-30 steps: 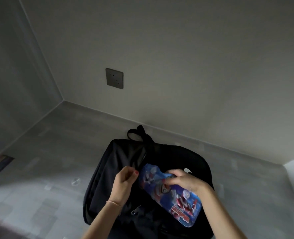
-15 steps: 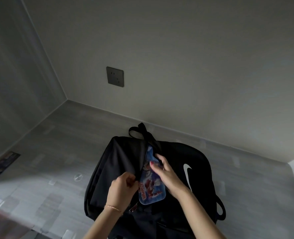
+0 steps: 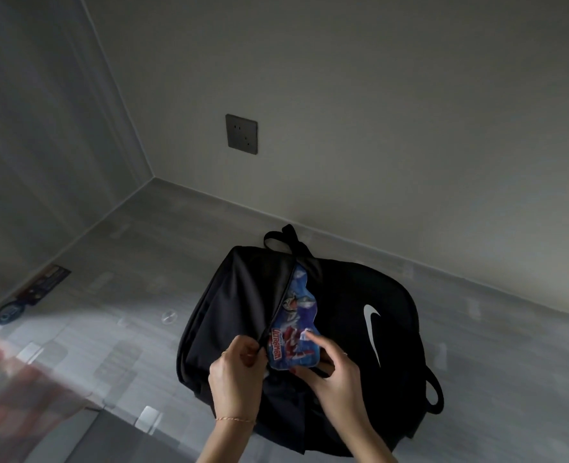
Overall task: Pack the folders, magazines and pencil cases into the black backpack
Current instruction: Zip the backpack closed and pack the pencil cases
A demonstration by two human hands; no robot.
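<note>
My left hand pinches the swoosh-marked black backpack open while my right hand grips the "Ultraman" pencil case.

Count: 1 black backpack lower centre, 1 blue pencil case sticking out of its zip opening, 2 hands, left hand and right hand, at bottom centre. 1 wall socket plate mid-frame, 1 dark flat item at the left edge, too blurred to identify. No folders or magazines countable in view.
</note>
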